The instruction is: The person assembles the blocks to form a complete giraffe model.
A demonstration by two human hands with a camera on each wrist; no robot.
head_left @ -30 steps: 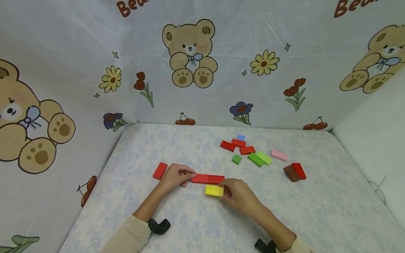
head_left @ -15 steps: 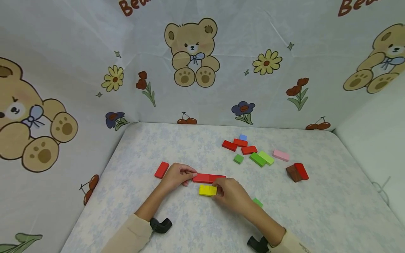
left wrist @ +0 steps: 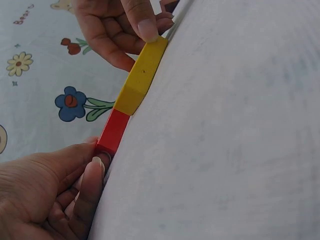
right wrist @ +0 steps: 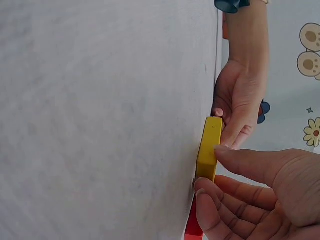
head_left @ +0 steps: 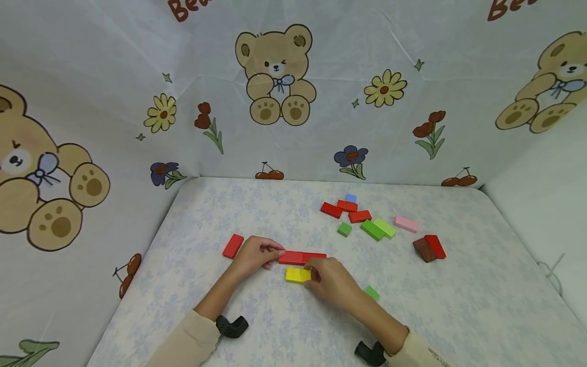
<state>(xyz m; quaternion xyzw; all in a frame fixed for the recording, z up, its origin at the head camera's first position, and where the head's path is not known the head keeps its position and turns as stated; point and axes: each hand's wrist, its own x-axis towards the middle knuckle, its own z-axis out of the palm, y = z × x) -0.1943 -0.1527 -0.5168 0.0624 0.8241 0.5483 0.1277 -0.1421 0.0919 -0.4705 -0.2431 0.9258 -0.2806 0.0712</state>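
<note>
Two red blocks lie end to end in a row (head_left: 291, 257) at the middle of the table. My left hand (head_left: 257, 256) pinches the left end of that row between thumb and fingers, as the left wrist view shows too. Just in front of the row lies a yellow block (head_left: 297, 275), roughly parallel to it. My right hand (head_left: 334, 282) holds the yellow block's right end, with the thumb (right wrist: 240, 159) against its side in the right wrist view. Part of the red row's right end is hidden behind the right hand's fingers.
Another red block (head_left: 233, 246) lies left of my left hand. A green block (head_left: 372, 293) sits beside the right forearm. Further back are several loose red and green blocks, a blue one (head_left: 351, 198), a pink one (head_left: 405, 224), and a brown block (head_left: 424, 250) against a red one.
My right hand has slid the yellow block to the left along the front of the red row. The green block by the right forearm has come into sight. The left hand stays put.
</note>
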